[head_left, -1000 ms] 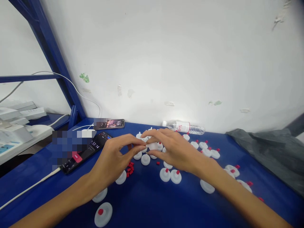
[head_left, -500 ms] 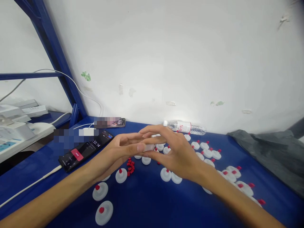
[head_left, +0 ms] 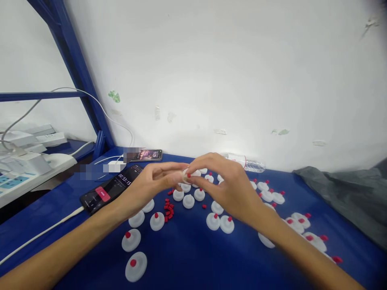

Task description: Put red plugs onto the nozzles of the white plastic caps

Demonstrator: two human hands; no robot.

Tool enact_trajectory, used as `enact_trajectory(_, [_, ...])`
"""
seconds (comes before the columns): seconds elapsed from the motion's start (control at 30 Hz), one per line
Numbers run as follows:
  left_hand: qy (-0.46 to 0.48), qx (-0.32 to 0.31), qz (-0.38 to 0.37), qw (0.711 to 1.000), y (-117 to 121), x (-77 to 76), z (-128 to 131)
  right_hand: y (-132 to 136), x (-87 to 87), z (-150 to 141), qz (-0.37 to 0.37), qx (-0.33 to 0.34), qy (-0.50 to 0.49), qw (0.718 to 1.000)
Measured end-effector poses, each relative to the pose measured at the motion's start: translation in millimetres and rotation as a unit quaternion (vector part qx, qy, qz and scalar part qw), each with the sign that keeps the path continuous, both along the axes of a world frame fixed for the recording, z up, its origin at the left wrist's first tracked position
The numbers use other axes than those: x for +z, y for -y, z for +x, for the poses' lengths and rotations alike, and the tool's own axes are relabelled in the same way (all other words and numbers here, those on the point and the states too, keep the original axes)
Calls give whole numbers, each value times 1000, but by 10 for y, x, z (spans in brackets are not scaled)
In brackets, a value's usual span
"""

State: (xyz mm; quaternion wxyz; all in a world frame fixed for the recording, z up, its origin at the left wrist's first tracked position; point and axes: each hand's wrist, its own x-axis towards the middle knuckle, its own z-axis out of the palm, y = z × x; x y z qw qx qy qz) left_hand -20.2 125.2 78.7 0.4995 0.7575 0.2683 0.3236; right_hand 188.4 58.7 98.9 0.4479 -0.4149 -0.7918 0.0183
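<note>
Above the blue table, my left hand (head_left: 159, 179) grips the edge of a white round nozzle cap (head_left: 185, 175), its disc partly hidden by the fingers. My right hand (head_left: 231, 187) meets it from the other side, thumb and forefinger closed around a small red tip (head_left: 189, 176) at the nozzle. Whether the tip is seated cannot be seen. Below the hands lie loose red tips (head_left: 169, 210) in a small heap, with a single red tip (head_left: 204, 206) apart. A white nozzle cap with a bare nozzle (head_left: 188, 201) lies close by, among several others.
White caps with red tips (head_left: 136, 266) lie at the left front, and more tipped caps (head_left: 314, 241) spread along the right. A phone running a timer (head_left: 110, 189), a second phone (head_left: 146, 155), a clear bottle (head_left: 254, 164) and dark plastic sheeting (head_left: 338, 197) surround them.
The held cap has turned so that its nozzle side shows, and a red tip is now visible between my right fingers. My hands have shifted slightly upward; the camera view has moved a little.
</note>
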Motion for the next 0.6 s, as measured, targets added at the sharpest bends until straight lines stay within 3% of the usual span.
enact_trajectory(0.1, [-63,90,107,988,-33,-15,4,-94,-2,126,-20,-75,9,997])
enact_trajectory(0.23, [-150,175,239,943,-151,-108,-4,-290,-32,410,-109,-182,55,976])
enact_trajectory(0.4, [-256,148,304,906,-323,-231,-99,-560,-190,743,-181,-232,81,952])
enact_trajectory(0.6, [-304,94,321,892,-355,-347,-263,-709,-412,788,-235,-226,132,936])
